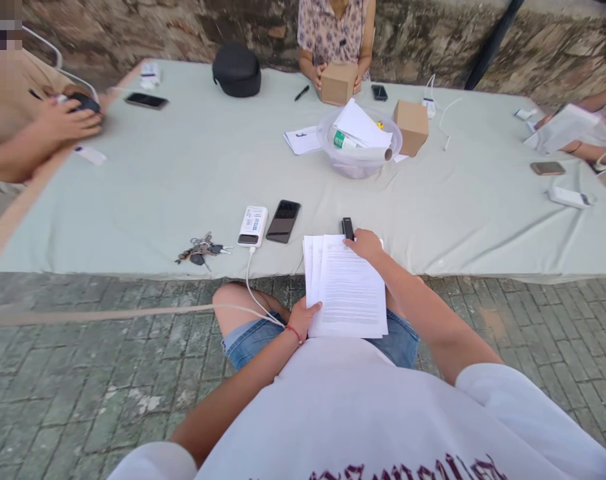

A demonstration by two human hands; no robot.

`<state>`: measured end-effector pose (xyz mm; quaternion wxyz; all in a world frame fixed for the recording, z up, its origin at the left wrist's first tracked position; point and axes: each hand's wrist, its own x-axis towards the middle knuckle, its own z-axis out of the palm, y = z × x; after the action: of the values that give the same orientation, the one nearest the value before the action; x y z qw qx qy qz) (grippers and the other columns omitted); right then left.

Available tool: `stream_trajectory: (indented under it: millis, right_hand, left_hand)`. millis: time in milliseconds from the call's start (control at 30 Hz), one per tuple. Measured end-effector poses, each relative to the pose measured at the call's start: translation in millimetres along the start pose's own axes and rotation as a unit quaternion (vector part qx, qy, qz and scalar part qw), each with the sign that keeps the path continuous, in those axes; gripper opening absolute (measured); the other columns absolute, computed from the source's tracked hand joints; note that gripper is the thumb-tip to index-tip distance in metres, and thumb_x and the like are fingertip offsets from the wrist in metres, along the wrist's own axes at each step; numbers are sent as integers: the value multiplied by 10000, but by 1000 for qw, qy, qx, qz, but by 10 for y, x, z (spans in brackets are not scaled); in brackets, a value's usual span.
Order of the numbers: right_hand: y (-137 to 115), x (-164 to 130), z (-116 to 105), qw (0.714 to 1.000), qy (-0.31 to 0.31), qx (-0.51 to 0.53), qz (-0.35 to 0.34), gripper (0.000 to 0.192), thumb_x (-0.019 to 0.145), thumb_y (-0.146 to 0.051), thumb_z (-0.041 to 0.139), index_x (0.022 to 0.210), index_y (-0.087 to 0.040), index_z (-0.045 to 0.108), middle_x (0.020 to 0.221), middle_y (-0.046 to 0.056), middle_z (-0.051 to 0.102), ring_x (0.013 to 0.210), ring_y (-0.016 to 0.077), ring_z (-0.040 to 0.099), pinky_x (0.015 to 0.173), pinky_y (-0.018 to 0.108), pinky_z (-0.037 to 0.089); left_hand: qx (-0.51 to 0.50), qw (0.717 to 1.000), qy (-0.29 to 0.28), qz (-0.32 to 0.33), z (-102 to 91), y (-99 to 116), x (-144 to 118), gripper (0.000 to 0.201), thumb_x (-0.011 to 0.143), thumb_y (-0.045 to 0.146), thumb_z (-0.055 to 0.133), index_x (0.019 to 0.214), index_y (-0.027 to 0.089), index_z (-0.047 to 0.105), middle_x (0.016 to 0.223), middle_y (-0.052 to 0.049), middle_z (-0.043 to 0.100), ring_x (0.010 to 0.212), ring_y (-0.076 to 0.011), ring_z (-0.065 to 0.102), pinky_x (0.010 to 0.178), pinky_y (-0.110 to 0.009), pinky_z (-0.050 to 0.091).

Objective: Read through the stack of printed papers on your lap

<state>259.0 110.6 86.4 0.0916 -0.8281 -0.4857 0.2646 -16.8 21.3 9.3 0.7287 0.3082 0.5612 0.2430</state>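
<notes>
Head view: the stack of white printed paper sheets (pixel 350 287) lies half on the near edge of the surface (pixel 183 173), which is covered by a pale green cloth, and half over the person's lap. The left hand (pixel 303 317) pinches the stack's lower left corner, thumb on top of the sheets. The right hand (pixel 365 243) rests on the stack's upper right corner, fingers curled down on the paper; its grip is pressed flat rather than closed around anything. A small black oblong device (pixel 347 228) stands just beyond the right fingertips, touching the top edge of the stack.

Left of the stack, near the same edge, lie a black smartphone (pixel 283 221), a white power bank (pixel 253 226) with a white cable hanging off the edge, and a bunch of keys (pixel 201 249). Open cloth extends between these and a clear plastic bowl (pixel 359 160) holding papers, well apart. Two brown cardboard boxes (pixel 411 125) sit near the bowl. Other people's hands occupy the far, left and right edges.
</notes>
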Motion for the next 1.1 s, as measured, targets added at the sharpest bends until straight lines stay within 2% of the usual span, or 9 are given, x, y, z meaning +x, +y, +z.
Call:
stream_trajectory:
  millis: [167,333,433,533,667,767,933,1000,1100]
  right_hand:
    - [-139,359,-62,999,7,-18,43,289,950,-424,603,976,-145,674,996,155,727,937,292,703,814,375,527]
    - [41,554,-255,990,104,60,69,389,983,-493,550,1164,-159,633,999,136,747,958,272,698,825,367,520]
    - [426,258,-333,978,157,109,80,415,1007,-540,466,1097,-184,661,954,121,765,950,262,703,829,357,505]
    - [936,-352,-275,971,157,128,125,484,978,-630,449,883,-216,682,866,114,767,876,262,705,818,374,512]
    - [1378,-1142,34,948,54,265,165,562,878,-746,548,699,-230,681,734,105,752,753,257,708,752,383,560]
    - [1373,-1379,322,875,-73,461,130,518,821,-722,670,894,-214,741,927,97,802,898,276,751,844,403,599]
    - [1144,-1285,676,736,-127,656,104,573,734,-564,841,1170,-216,711,1206,105,771,1142,328,722,1015,508,576]
    - [1089,-1274,759,728,-143,659,119,588,670,-468,907,1167,-216,721,1264,105,750,1182,345,705,1052,528,560]
    - [1061,-1363,781,768,-137,614,118,575,647,-384,929,1168,-236,736,1324,93,721,1250,348,670,1113,523,524]
  left_hand:
    - [19,1000,-3,3,-5,16,27,458,596,317,948,966,133,751,996,-133,805,908,-304,756,950,-490,573]
    - [10,1000,-13,11,12,40,9,457,596,338,943,966,149,753,1031,-127,804,987,-311,744,998,-473,553]
    - [-21,999,-38,7,39,56,-9,516,583,402,947,991,152,754,1064,-133,798,1038,-325,732,1027,-485,537]
    - [-56,995,-80,-13,62,60,-21,625,550,484,951,1030,134,757,1058,-153,794,1048,-345,727,1040,-511,524]
    - [-69,989,-119,-48,81,37,-28,672,525,515,959,1024,113,760,1006,-173,790,1032,-359,732,1029,-505,526]
    - [-57,986,-137,-75,129,37,-28,681,526,519,963,1023,103,753,1025,-186,784,1027,-357,735,1016,-498,532]
    - [-27,988,-148,-16,270,142,28,681,595,486,950,1145,159,719,1218,-171,750,1153,-323,697,1060,-460,510]
    - [2,994,-108,12,286,193,72,688,554,451,971,1126,161,720,1198,-165,759,1126,-329,704,1042,-477,518]
    - [50,993,-102,40,245,259,112,647,524,421,975,1064,144,751,1131,-158,783,1055,-338,721,1009,-496,534]
